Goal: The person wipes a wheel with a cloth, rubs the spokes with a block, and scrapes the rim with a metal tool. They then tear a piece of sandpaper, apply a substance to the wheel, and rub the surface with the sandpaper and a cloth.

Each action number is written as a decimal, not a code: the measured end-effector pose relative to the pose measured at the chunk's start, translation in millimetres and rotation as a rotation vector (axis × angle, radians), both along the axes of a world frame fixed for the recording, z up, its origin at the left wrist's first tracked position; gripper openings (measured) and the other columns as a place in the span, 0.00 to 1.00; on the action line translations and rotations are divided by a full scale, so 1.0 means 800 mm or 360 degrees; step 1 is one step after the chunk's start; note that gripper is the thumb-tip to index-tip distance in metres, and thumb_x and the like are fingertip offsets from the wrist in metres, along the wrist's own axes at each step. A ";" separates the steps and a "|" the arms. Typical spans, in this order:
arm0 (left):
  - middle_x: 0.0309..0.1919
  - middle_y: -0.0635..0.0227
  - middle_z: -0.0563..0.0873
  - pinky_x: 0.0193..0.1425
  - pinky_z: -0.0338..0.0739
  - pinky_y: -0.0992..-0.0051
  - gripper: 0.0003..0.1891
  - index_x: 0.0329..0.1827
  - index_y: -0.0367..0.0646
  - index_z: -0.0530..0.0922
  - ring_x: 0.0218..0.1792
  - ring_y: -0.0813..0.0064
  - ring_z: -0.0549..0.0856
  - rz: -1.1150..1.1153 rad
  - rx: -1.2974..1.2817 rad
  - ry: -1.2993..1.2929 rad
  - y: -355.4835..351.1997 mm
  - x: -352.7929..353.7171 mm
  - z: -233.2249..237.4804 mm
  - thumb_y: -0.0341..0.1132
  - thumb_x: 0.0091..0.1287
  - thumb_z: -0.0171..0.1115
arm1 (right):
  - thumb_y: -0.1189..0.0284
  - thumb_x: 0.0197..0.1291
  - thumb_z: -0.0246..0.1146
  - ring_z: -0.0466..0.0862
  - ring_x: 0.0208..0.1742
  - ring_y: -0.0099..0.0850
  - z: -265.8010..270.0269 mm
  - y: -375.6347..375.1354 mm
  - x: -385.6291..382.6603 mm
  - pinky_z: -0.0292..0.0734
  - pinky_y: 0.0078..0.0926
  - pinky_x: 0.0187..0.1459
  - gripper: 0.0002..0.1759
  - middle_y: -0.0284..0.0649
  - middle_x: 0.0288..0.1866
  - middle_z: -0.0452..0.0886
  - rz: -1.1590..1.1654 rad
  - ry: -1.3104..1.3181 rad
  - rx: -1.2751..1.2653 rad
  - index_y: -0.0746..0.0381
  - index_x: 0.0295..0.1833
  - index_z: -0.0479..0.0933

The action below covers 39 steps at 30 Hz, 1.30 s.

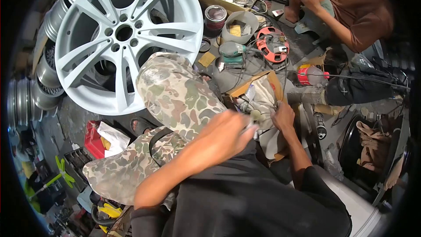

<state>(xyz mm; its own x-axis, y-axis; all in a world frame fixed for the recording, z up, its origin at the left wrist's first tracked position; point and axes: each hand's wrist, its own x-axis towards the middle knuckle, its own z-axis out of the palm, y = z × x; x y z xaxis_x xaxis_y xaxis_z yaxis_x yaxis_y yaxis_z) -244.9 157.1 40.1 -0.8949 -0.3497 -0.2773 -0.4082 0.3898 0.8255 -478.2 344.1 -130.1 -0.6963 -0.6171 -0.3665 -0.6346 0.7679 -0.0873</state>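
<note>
My left hand [231, 132] is smeared by motion above my lap, its fingers curled in. A small pale piece shows at its fingertips, too blurred to name. Beside it is a small round yellowish-white thing [255, 115]. My right hand [283, 116] pinches the edge of a crumpled off-white cloth or bag [264, 88] in an open cardboard box [275, 83]. A large light-grey car wheel rim [184, 28] lies face up at upper left, apart from both hands.
Beyond the box are an orange cable reel [262, 39], a green power sander [232, 50], a bucket [228, 34] and a paint can [215, 17]. A red-labelled bottle [310, 75] lies to the right. Another person [357, 13] sits at upper right. More rims [55, 22] line the left.
</note>
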 end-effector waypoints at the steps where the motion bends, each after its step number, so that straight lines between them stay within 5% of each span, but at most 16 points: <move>1: 0.40 0.43 0.87 0.60 0.78 0.55 0.18 0.45 0.33 0.85 0.50 0.44 0.84 0.0026 -0.0013 0.0084 0.014 -0.028 -0.032 0.44 0.75 0.65 | 0.60 0.62 0.69 0.88 0.45 0.55 -0.002 0.006 -0.004 0.82 0.53 0.46 0.17 0.55 0.43 0.87 -0.0007 0.0014 -0.0009 0.64 0.46 0.82; 4: 0.47 0.39 0.88 0.59 0.81 0.53 0.18 0.49 0.31 0.87 0.55 0.41 0.86 -0.0074 0.0082 -0.0246 0.042 -0.118 -0.120 0.42 0.71 0.66 | 0.59 0.61 0.71 0.88 0.43 0.55 -0.017 0.039 -0.015 0.82 0.47 0.45 0.19 0.53 0.42 0.88 -0.0047 -0.0082 -0.0236 0.64 0.46 0.83; 6: 0.51 0.39 0.88 0.60 0.83 0.54 0.19 0.50 0.31 0.87 0.59 0.44 0.87 -0.0201 0.0083 -0.0409 0.071 -0.176 -0.167 0.41 0.70 0.65 | 0.58 0.61 0.71 0.87 0.37 0.52 -0.021 0.048 -0.026 0.80 0.42 0.42 0.18 0.51 0.35 0.88 -0.0433 -0.0370 -0.0433 0.65 0.42 0.84; 7: 0.53 0.38 0.88 0.60 0.83 0.55 0.19 0.51 0.31 0.87 0.60 0.45 0.87 -0.0373 0.0054 -0.0458 0.087 -0.202 -0.192 0.41 0.70 0.64 | 0.60 0.65 0.70 0.85 0.30 0.42 -0.033 0.059 -0.025 0.77 0.36 0.39 0.18 0.47 0.26 0.84 -0.0484 -0.0438 -0.0713 0.66 0.37 0.84; 10: 0.55 0.36 0.86 0.63 0.82 0.53 0.21 0.53 0.29 0.86 0.60 0.46 0.87 -0.0294 0.0042 -0.0415 0.107 -0.219 -0.225 0.41 0.72 0.63 | 0.63 0.69 0.68 0.80 0.28 0.30 -0.035 0.056 -0.016 0.76 0.34 0.39 0.17 0.42 0.25 0.82 -0.0591 -0.0603 -0.1036 0.69 0.37 0.83; 11: 0.58 0.35 0.85 0.67 0.80 0.53 0.23 0.56 0.28 0.84 0.62 0.43 0.85 0.0172 0.0397 -0.0582 0.112 -0.221 -0.232 0.43 0.73 0.62 | 0.64 0.71 0.66 0.77 0.30 0.26 -0.029 0.056 -0.016 0.76 0.33 0.39 0.17 0.40 0.27 0.83 -0.0640 -0.0629 -0.0894 0.71 0.40 0.82; 12: 0.58 0.35 0.85 0.67 0.80 0.53 0.23 0.56 0.28 0.84 0.62 0.43 0.85 0.0171 0.0409 -0.0608 0.112 -0.219 -0.245 0.43 0.73 0.62 | 0.64 0.71 0.66 0.77 0.30 0.26 -0.031 0.056 -0.012 0.76 0.33 0.39 0.17 0.40 0.27 0.83 -0.0652 -0.0650 -0.0877 0.71 0.40 0.82; 19: 0.56 0.32 0.84 0.69 0.76 0.53 0.24 0.55 0.25 0.82 0.62 0.37 0.83 0.0330 0.0527 -0.0409 0.105 -0.216 -0.282 0.44 0.72 0.62 | 0.64 0.77 0.59 0.83 0.47 0.37 -0.007 0.044 -0.008 0.76 0.34 0.53 0.18 0.51 0.45 0.84 -0.0469 -0.0693 -0.1034 0.70 0.57 0.77; 22: 0.55 0.31 0.85 0.69 0.76 0.53 0.24 0.55 0.25 0.81 0.61 0.37 0.83 0.0339 0.0545 -0.0366 0.108 -0.217 -0.273 0.44 0.73 0.62 | 0.63 0.80 0.52 0.83 0.47 0.48 0.007 0.048 -0.023 0.76 0.37 0.54 0.20 0.56 0.47 0.83 -0.0267 -0.0784 -0.1019 0.70 0.56 0.78; 23: 0.55 0.31 0.84 0.69 0.76 0.54 0.25 0.55 0.24 0.81 0.61 0.38 0.84 0.0380 0.0548 -0.0306 0.109 -0.216 -0.278 0.44 0.73 0.61 | 0.62 0.82 0.48 0.81 0.50 0.58 0.011 0.046 -0.026 0.76 0.40 0.54 0.22 0.61 0.50 0.83 -0.0221 -0.0773 -0.0892 0.70 0.57 0.78; 26: 0.55 0.31 0.85 0.68 0.76 0.55 0.25 0.55 0.24 0.81 0.61 0.39 0.84 0.0472 0.0638 -0.0294 0.106 -0.213 -0.272 0.44 0.73 0.60 | 0.63 0.81 0.48 0.79 0.51 0.64 0.016 0.038 -0.009 0.75 0.46 0.52 0.21 0.63 0.49 0.81 -0.0436 -0.0679 -0.0761 0.70 0.51 0.77; 34: 0.54 0.30 0.85 0.67 0.75 0.54 0.29 0.56 0.23 0.81 0.61 0.40 0.85 0.0315 0.0771 -0.0264 0.102 -0.205 -0.268 0.47 0.72 0.59 | 0.65 0.80 0.46 0.78 0.50 0.67 -0.045 0.057 -0.006 0.70 0.59 0.51 0.18 0.68 0.43 0.78 -0.0015 -0.0458 -0.0661 0.71 0.50 0.71; 39: 0.51 0.37 0.88 0.61 0.80 0.57 0.19 0.49 0.31 0.86 0.57 0.45 0.87 0.0313 0.0660 -0.0138 0.099 -0.209 -0.299 0.42 0.68 0.67 | 0.62 0.79 0.43 0.78 0.52 0.68 -0.042 0.058 -0.011 0.71 0.57 0.52 0.22 0.67 0.47 0.80 0.0336 -0.0423 -0.0700 0.71 0.50 0.73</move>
